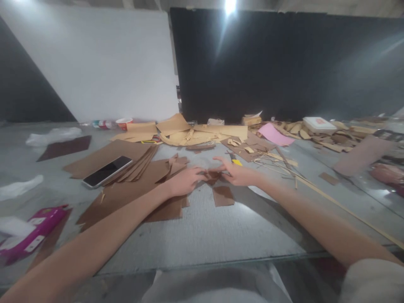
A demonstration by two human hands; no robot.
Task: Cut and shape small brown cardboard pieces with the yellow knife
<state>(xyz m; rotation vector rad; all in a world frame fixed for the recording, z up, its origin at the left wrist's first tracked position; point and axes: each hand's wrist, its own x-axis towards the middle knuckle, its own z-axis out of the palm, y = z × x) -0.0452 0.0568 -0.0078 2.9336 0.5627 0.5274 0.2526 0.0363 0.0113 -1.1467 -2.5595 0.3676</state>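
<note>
A small brown piece (213, 177), leather-like in look, lies on the table between my two hands, straight ahead of me and at the fingertips of both. It is partly covered by the fingers, so its outline and long axis cannot be read. My left hand (189, 180) meets it from the left, knuckles upward, with the fingers bunched narrowly together. My right hand (235, 171) meets it from the right, with the index finger raised and spread from the digits below. I cannot tell whether either hand pinches the piece or only rests on it; the fingertips are blurred and overlapped. Neither hand is clearly the nearer to it.

A nearly square brown piece (223, 196) lies flat just on my side of the first. It shows no marked long axis, stands apart from my fingers, and is nearer to my right hand than to my left.

Farther out, a yellow tool (236, 162), perhaps a cutter, lies just beyond my right hand. Brown sheets (135, 189) spread beside and beneath my left forearm, and a phone (107, 171) rests slantwise on others beyond it. Tan sheets (221, 131) and a pink sheet (275, 134) lie toward the back of the grey table (202, 235).
</note>
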